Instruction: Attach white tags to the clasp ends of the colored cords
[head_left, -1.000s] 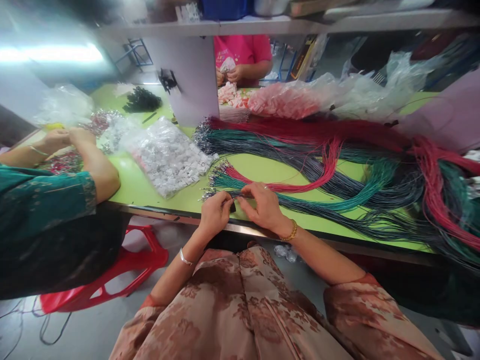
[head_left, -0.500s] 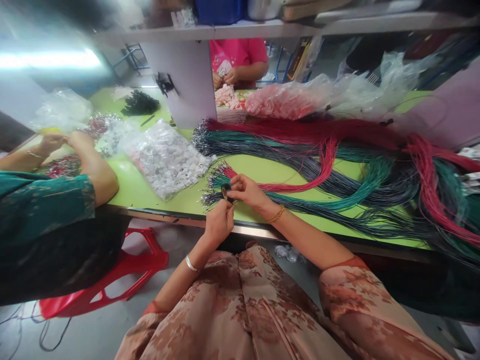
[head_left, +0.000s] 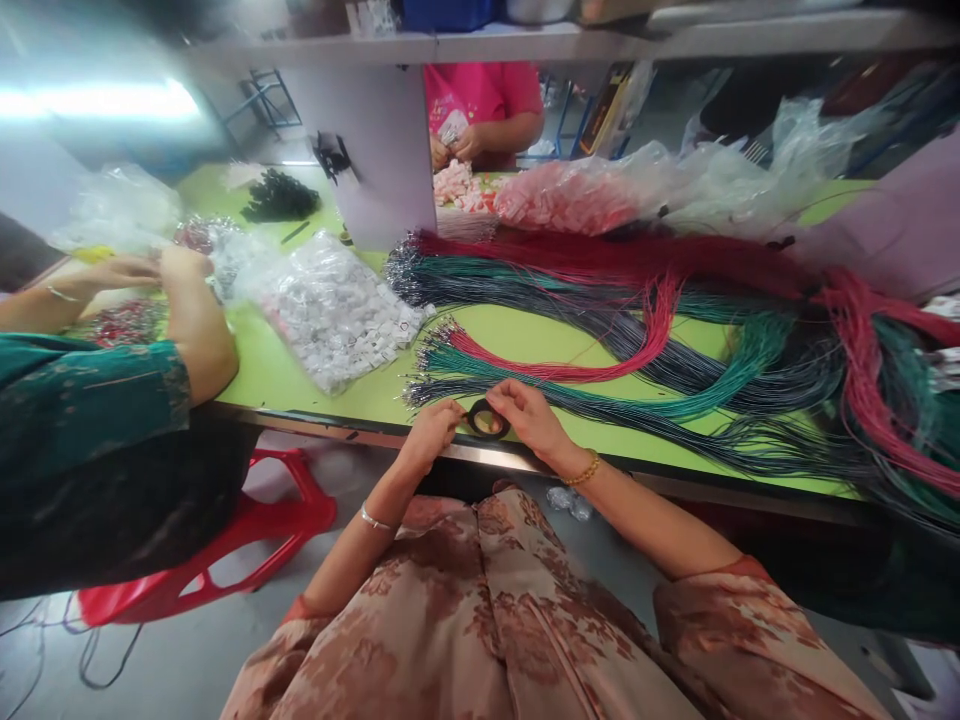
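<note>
Over the front edge of the bench, my right hand [head_left: 531,422] pinches a roll of black tape [head_left: 475,424] by its right side. Close to the roll's left side, my left hand [head_left: 432,434] is closed in a pinch, seemingly on the tape's loose end. Just beyond both hands lie bunches of red wires [head_left: 525,371], green wires [head_left: 517,381] and dark wires [head_left: 577,403], their metal-tipped ends fanned out to the left. Neither hand touches these wires.
A clear bag of white connectors [head_left: 330,315] lies left of the wire ends. Larger wire bundles [head_left: 570,258] stretch along the back. At left, a co-worker's arm [head_left: 196,320] rests on the green bench [head_left: 285,385]; a red stool [head_left: 292,500] stands below. Another person works opposite.
My hands have come back from the wire ends toward the bench edge and moved apart. The tape roll has turned to show its ring and shifted right with my right hand.
</note>
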